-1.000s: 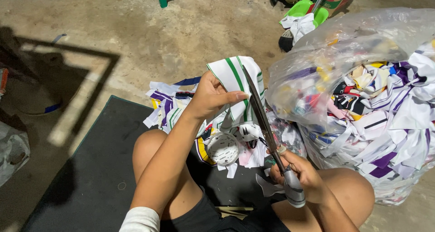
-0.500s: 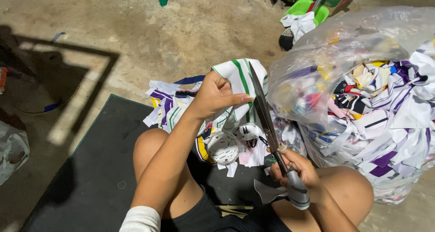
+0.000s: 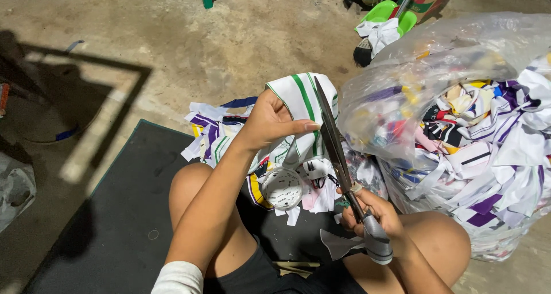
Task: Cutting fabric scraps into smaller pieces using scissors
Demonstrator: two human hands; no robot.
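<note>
Head view, left hand (image 3: pixel 270 122) at frame centre pinching white green-striped cloth (image 3: pixel 304 96), right hand (image 3: pixel 370 216) lower right, grip closed round large scissors (image 3: pixel 338 156), blades just beside cloth's right edge.

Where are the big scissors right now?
In the head view, the scissors are right of centre, held in the right hand, blades pointing up beside the striped cloth that the left hand holds, left of the plastic bag.
</note>
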